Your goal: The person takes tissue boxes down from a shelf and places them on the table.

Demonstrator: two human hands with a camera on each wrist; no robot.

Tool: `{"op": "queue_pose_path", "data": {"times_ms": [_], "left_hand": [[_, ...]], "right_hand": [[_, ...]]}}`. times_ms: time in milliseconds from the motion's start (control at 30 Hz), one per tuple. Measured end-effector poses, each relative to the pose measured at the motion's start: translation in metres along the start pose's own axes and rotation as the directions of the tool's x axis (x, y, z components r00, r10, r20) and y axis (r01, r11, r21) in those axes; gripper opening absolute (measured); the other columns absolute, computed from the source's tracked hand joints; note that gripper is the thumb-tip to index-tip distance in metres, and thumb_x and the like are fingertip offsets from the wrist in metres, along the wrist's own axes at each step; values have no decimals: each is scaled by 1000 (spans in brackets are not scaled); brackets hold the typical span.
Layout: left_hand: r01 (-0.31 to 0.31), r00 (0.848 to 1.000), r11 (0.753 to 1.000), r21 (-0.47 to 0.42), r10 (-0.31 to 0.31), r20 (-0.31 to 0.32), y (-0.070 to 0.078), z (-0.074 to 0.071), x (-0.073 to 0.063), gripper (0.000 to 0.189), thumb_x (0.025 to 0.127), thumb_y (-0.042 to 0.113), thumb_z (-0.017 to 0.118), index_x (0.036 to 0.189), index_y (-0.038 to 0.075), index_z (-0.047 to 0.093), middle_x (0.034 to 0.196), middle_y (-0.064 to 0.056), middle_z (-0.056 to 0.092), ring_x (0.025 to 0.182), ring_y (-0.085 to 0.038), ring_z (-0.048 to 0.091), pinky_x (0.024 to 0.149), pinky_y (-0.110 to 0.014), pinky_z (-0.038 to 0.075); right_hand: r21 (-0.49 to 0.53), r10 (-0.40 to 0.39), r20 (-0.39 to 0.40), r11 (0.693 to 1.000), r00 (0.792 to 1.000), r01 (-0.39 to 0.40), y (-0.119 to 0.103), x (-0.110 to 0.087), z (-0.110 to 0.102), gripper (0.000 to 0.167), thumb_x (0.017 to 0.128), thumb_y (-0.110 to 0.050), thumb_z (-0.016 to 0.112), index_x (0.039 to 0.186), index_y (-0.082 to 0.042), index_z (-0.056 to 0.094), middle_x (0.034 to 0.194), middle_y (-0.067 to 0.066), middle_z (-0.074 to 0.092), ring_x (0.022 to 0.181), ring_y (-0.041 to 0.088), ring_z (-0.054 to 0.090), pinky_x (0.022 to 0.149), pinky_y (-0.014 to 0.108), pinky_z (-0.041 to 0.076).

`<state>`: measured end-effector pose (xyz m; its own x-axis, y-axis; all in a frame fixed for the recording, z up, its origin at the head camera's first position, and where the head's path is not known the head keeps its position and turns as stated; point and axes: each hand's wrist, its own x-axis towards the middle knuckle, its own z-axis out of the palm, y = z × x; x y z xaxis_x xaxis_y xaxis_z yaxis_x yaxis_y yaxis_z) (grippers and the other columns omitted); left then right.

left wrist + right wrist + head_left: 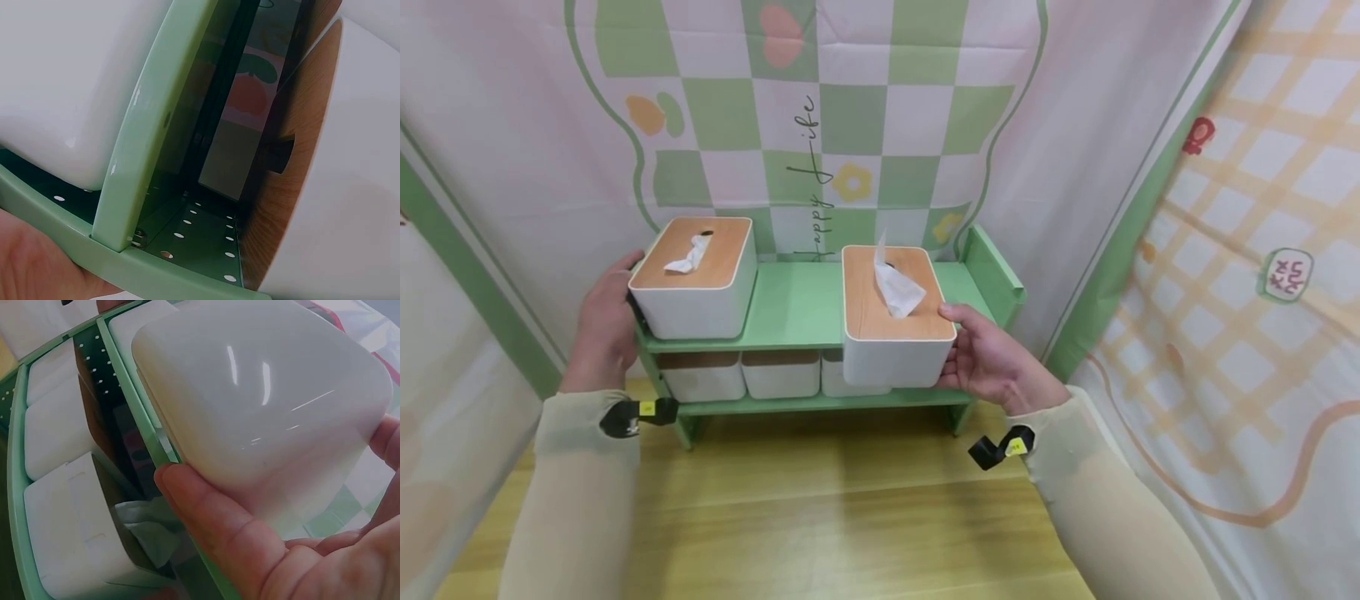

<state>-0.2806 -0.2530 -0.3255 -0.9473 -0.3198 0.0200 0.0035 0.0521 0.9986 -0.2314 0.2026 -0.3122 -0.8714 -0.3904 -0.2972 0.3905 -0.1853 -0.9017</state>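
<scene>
The step in hand looks like moving a tissue box at the front of the green rack: the right hand (997, 364) grips one box (895, 360) by its right side, thumb at the edge of the wooden lid, and that box appears to be held in front of the upper shelf (797, 308), tissue (900, 292) poking up. The left hand (605, 323) is at the rack's left end, next to the left box (696, 310) on the same shelf; its fingers are mostly hidden, so I cannot tell whether they are closed on the end panel. Below, three lower boxes (781, 377) sit in a row. The next move, I judge, calls for keeping the held box level and clear of the shelf edge, with the rack kept steady. As for writing, the checked backdrop (853, 121) reads "Happy Life" (its letters run sideways, up the cloth). The boxes show no brand that I can see; the small yellow tag (647, 408) at the left wrist and the red marks on the side curtain's patch (1287, 275) cannot be made out.
</scene>
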Motion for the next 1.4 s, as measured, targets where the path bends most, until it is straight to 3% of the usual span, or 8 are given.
{"op": "queue_pose_path", "data": {"times_ms": [367,633,900,1133,1400], "left_hand": [[10,1000,999,53,-10,-12,1,-1,-2,47,108,33,26,155,39,34,162,9,23,147,-25,22,117,-43,23],[10,1000,1000,29,-10,0,1,-1,-1,47,109,33,26,155,38,33,162,9,21,147,-26,21,116,-44,23],[9,1000,999,35,-8,-11,0,0,-1,47,108,32,26,154,39,34,162,8,22,147,-27,22,116,-44,24],[9,1000,1000,15,-9,-14,0,0,0,47,108,30,28,154,38,35,162,9,23,146,-27,22,116,-44,24],[10,1000,1000,16,-10,-20,0,1,0,47,108,30,28,154,38,35,162,9,24,146,-26,23,116,-43,25]], "right_hand": [[-21,-43,44,999,998,44,3,-10,1,77,100,-49,49,153,2,27,118,22,67,99,32,69,85,48,56],[-31,-86,91,996,992,89,8,-19,-3,73,102,-46,46,157,-5,20,131,24,60,103,35,67,86,53,55],[-37,-115,128,992,985,121,13,-29,-10,70,105,-41,41,156,0,17,128,21,62,104,32,67,83,47,57],[-44,-142,178,987,974,152,20,-36,-15,63,107,-38,35,153,2,17,120,17,68,100,30,69,77,40,59],[-35,-172,242,982,955,186,27,-45,-21,58,107,-34,32,151,1,18,127,14,65,107,27,67,81,40,58]]}}
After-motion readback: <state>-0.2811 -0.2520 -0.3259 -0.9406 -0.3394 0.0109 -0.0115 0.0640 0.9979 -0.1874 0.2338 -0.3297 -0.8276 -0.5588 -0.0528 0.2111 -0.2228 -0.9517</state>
